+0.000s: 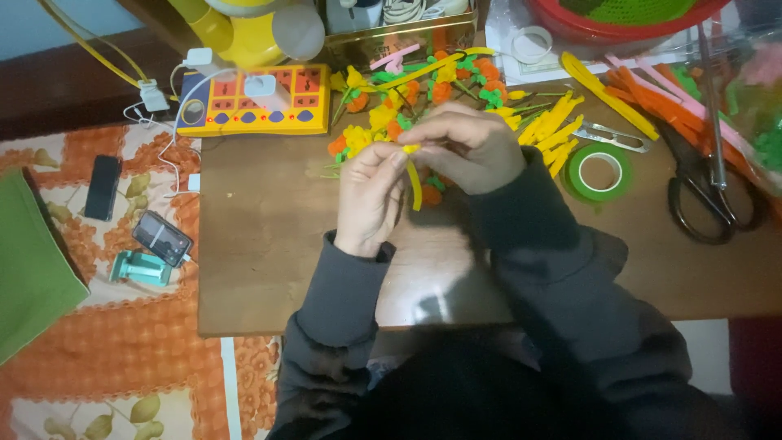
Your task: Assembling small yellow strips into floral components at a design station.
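Head view, looking down: my left hand (371,195) and right hand (468,147) meet over the wooden table (269,244), fingers narrowed onto a yellow strip (415,183), its top end pinched between both hands and its tail hanging loose just this side of the flower pile (407,102). That pile of small yellow and orange flowers with green stems looks like finished work. Right of the pile lie uncut-looking yellow strips (550,130), then the green tape roll (600,172) and the scissors (705,183) farther right. By my judgement, the job is partway: many flowers made, this one only begun, plenty of strips left.
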